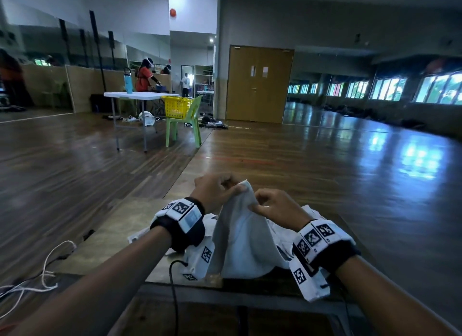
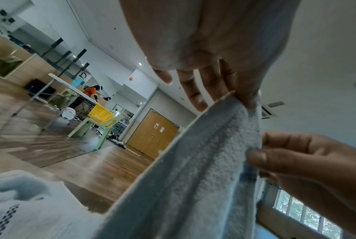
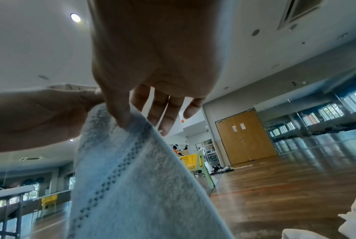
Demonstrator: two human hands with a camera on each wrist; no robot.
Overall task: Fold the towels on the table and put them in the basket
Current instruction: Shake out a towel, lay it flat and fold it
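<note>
A pale blue-grey towel (image 1: 240, 240) hangs lifted above the table (image 1: 117, 238), its top edge pinched by both hands. My left hand (image 1: 220, 188) grips the top corner between thumb and fingers; the left wrist view shows that hand (image 2: 242, 97) on the towel (image 2: 193, 186). My right hand (image 1: 270, 205) pinches the same edge just to the right and a little lower, thumb on the towel (image 3: 132, 186) in the right wrist view. More white towels (image 1: 287, 235) lie crumpled on the table under it. A yellow basket (image 1: 177, 107) sits on a green chair (image 1: 185, 125) far across the floor.
A white folding table (image 1: 137, 95) with a blue bottle stands beside the chair, and a person in orange stands behind it. White cord (image 1: 47, 268) and a black cable (image 1: 173, 293) trail near the table's front edge. Wooden floor stretches ahead to brown double doors (image 1: 258, 84).
</note>
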